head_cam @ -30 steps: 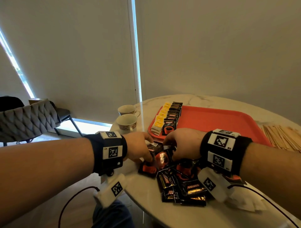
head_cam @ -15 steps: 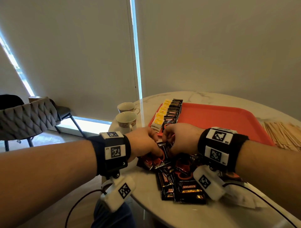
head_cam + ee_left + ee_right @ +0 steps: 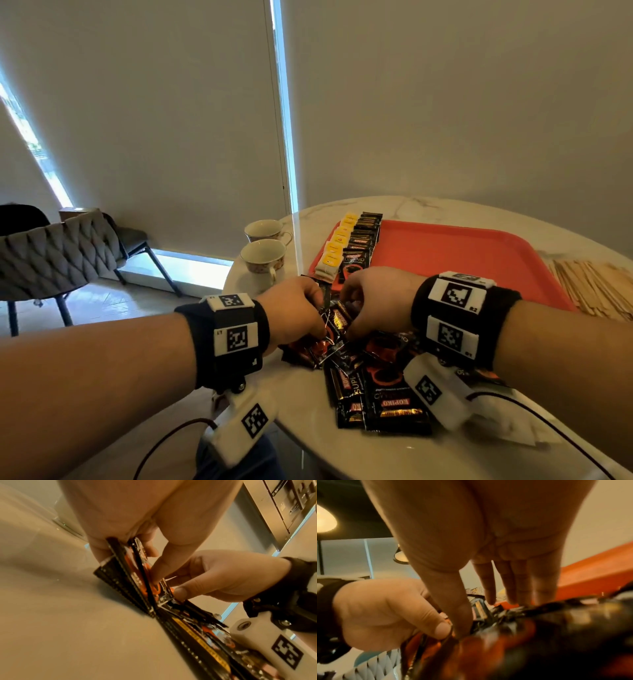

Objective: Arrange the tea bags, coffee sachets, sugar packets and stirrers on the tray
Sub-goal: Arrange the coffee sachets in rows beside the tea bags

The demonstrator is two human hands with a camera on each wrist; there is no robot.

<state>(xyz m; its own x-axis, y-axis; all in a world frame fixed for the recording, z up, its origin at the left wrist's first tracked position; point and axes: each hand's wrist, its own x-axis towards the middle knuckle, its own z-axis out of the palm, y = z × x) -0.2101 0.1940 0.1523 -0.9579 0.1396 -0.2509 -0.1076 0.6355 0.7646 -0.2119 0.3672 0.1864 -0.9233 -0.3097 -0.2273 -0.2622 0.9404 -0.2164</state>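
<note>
A loose pile of black coffee sachets (image 3: 380, 394) lies on the marble table in front of the red tray (image 3: 479, 260). My left hand (image 3: 317, 308) grips a small stack of sachets (image 3: 123, 563) on edge, thumb against fingers. Beside it, touching, my right hand (image 3: 346, 308) pinches a sachet (image 3: 164, 589) at the edge of that stack. On the tray's left side run a row of yellow tea bags (image 3: 337, 246) and a row of coffee sachets (image 3: 364, 233). Wooden stirrers (image 3: 596, 287) lie right of the tray. White packets (image 3: 507, 428) are half hidden under my right wrist.
Two teacups (image 3: 263, 257) stand at the table's left edge, close to my left hand. A grey quilted chair (image 3: 58, 253) is on the floor at left. Most of the tray floor shows bare red. Cables hang from both wrist cameras.
Both hands rose a little from the pile and drew together. The left now holds sachets gathered on edge, with the right working at them.
</note>
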